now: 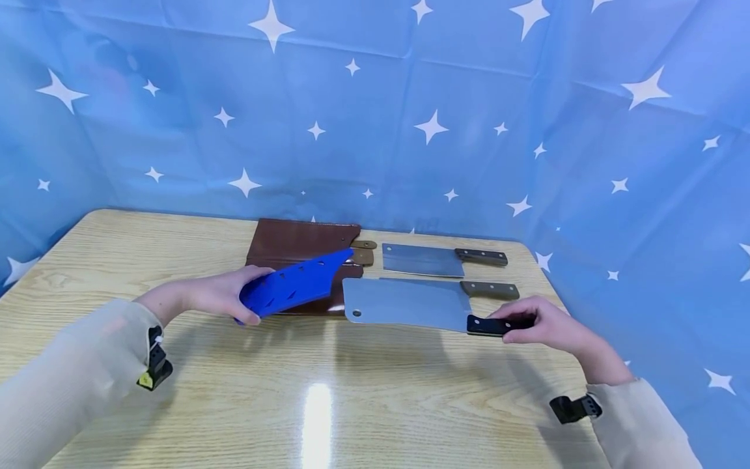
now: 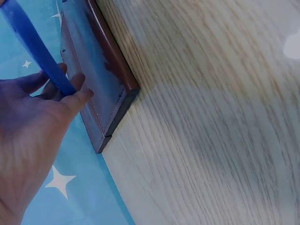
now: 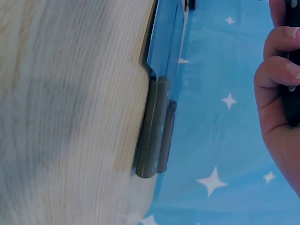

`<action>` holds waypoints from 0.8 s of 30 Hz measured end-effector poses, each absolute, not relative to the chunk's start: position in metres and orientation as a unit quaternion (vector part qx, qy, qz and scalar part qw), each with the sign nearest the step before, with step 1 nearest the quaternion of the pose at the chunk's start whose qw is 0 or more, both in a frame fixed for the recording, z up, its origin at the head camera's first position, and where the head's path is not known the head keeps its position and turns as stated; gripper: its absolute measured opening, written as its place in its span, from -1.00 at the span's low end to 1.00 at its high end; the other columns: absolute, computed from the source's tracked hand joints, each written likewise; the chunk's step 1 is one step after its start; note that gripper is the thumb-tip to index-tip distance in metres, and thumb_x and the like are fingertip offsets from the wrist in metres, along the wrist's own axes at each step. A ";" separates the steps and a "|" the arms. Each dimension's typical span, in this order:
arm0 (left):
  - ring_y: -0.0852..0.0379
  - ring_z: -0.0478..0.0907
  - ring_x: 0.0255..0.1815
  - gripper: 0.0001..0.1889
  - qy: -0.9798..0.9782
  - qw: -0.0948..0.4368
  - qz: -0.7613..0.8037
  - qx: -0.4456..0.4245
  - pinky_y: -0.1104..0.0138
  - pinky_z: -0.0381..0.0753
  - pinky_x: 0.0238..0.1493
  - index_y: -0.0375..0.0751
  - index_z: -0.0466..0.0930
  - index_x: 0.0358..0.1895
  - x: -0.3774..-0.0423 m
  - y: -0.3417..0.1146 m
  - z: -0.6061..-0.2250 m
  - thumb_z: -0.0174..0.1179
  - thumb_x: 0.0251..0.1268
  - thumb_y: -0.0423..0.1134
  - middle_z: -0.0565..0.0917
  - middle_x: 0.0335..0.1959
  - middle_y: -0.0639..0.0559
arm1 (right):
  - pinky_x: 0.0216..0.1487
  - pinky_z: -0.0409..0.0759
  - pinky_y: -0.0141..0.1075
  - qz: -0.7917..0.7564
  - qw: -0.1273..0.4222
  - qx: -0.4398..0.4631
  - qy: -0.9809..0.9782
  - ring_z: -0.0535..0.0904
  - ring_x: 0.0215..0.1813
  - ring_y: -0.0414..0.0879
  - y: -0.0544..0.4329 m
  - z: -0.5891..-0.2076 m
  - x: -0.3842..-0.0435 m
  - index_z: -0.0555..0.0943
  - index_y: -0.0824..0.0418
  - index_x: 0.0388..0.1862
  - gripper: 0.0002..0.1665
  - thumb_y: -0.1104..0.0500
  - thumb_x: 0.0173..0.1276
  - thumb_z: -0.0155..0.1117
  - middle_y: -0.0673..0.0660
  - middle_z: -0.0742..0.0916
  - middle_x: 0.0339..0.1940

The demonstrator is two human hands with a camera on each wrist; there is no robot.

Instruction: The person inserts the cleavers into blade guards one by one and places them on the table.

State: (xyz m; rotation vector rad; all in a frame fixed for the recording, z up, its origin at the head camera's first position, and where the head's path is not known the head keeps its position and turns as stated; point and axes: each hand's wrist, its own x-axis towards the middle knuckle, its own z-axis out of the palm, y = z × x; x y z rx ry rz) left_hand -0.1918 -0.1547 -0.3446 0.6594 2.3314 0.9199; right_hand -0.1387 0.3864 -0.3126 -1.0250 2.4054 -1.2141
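My left hand [image 1: 219,296] grips one end of a blue slotted blade guard [image 1: 299,284], raised over two brown leather sheaths. In the left wrist view the guard [image 2: 35,44] shows edge-on between thumb and fingers. The black handle of a large cleaver [image 1: 404,307] is held by my right hand [image 1: 551,329], its broad blade pointing left toward the guard, apart from it. The right wrist view shows fingers [image 3: 276,70] curled round the dark handle. Behind that blade lies a second cleaver with a brown handle [image 1: 492,290], its blade mostly hidden.
A third cleaver [image 1: 422,259] lies farther back with its dark handle to the right. The brown leather sheaths [image 1: 299,240] with tan straps [image 1: 363,254] lie left of it. A blue star-patterned cloth [image 1: 375,111] hangs behind the wooden table [image 1: 246,404].
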 end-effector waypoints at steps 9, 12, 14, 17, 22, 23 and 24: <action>-0.34 0.04 0.37 0.02 0.858 0.285 0.348 0.249 -0.16 0.27 0.21 -0.27 -0.14 0.47 -0.192 -0.156 -0.343 0.30 0.01 -0.03 -0.02 0.43 -0.36 | -0.47 0.52 -0.41 -0.415 0.131 -0.372 0.820 0.52 -0.37 -0.44 0.375 -0.307 -0.138 0.64 -0.02 -0.01 -0.44 0.52 0.11 0.25 -0.31 0.68 -0.15; -0.34 0.06 0.37 0.02 0.856 0.287 0.349 0.251 -0.14 0.30 0.21 -0.28 -0.14 0.47 -0.192 -0.155 -0.344 0.30 0.01 -0.03 0.00 0.43 -0.37 | -0.47 0.52 -0.40 -0.420 0.137 -0.374 0.816 0.53 -0.36 -0.43 0.374 -0.306 -0.138 0.64 0.00 0.00 -0.44 0.52 0.12 0.24 -0.30 0.68 -0.13; -0.35 0.06 0.37 0.03 0.856 0.286 0.348 0.251 -0.14 0.29 0.21 -0.30 -0.14 0.46 -0.192 -0.156 -0.345 0.31 0.02 -0.03 0.01 0.43 -0.38 | -0.46 0.53 -0.39 -0.421 0.139 -0.377 0.813 0.55 -0.34 -0.42 0.374 -0.307 -0.139 0.64 0.02 0.00 -0.45 0.53 0.12 0.24 -0.29 0.68 -0.11; -0.35 0.05 0.38 0.03 0.857 0.285 0.347 0.254 -0.15 0.28 0.22 -0.31 -0.14 0.46 -0.192 -0.156 -0.346 0.31 0.01 -0.04 0.02 0.43 -0.38 | -0.46 0.53 -0.38 -0.426 0.147 -0.388 0.804 0.55 -0.33 -0.40 0.375 -0.309 -0.141 0.65 0.08 0.00 -0.46 0.55 0.11 0.23 -0.26 0.69 -0.11; -0.34 0.05 0.38 0.04 0.859 0.286 0.339 0.257 -0.14 0.30 0.21 -0.31 -0.13 0.46 -0.191 -0.158 -0.347 0.33 -0.02 -0.05 0.01 0.43 -0.35 | -0.48 0.51 -0.37 -0.429 0.155 -0.394 0.798 0.54 -0.34 -0.41 0.375 -0.311 -0.143 0.66 0.12 -0.02 -0.48 0.56 0.09 0.23 -0.24 0.70 -0.12; -0.34 0.05 0.37 0.05 0.860 0.286 0.336 0.257 -0.13 0.30 0.21 -0.31 -0.13 0.46 -0.191 -0.158 -0.347 0.33 -0.03 -0.05 0.00 0.43 -0.35 | -0.48 0.51 -0.37 -0.428 0.156 -0.392 0.799 0.53 -0.35 -0.41 0.375 -0.312 -0.143 0.66 0.12 -0.02 -0.48 0.56 0.10 0.23 -0.24 0.70 -0.12; -0.34 0.05 0.38 0.05 0.860 0.288 0.333 0.257 -0.13 0.30 0.20 -0.30 -0.13 0.47 -0.190 -0.158 -0.346 0.33 -0.03 -0.05 -0.01 0.43 -0.34 | -0.49 0.51 -0.37 -0.429 0.156 -0.388 0.801 0.53 -0.36 -0.41 0.376 -0.312 -0.143 0.66 0.12 -0.03 -0.49 0.55 0.10 0.23 -0.24 0.71 -0.13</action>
